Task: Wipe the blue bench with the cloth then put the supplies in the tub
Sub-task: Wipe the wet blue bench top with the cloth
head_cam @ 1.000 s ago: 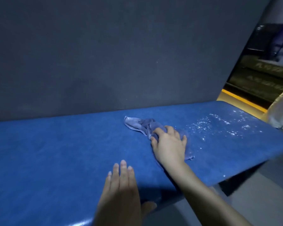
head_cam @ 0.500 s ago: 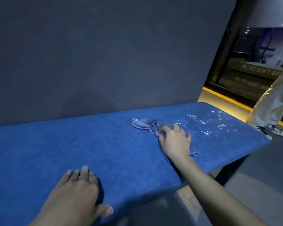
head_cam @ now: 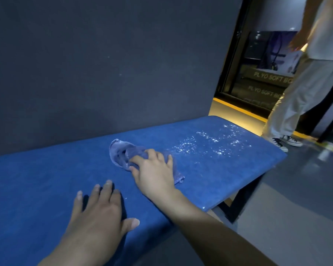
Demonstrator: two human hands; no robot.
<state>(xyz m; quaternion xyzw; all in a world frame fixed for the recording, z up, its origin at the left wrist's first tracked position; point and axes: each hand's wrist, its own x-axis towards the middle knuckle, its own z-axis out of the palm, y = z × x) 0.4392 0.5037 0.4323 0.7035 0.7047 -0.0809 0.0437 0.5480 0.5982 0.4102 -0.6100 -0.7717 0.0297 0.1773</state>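
Note:
The blue bench runs across the view against a dark wall. A crumpled blue-grey cloth lies on its middle, and my right hand presses down on the cloth's right part with fingers spread. White wet specks cover the bench top to the right of the cloth. My left hand rests flat on the bench near its front edge, holding nothing. No tub or other supplies are in view.
A dark grey wall stands right behind the bench. Past the bench's right end a person in light trousers and sneakers stands on the grey floor by a yellow floor strip. The bench's black leg shows under its right end.
The view has swung right, showing more of the standing person. My right hand stays pressed on the cloth, which now lies more bunched up. My left hand sits closer to it.

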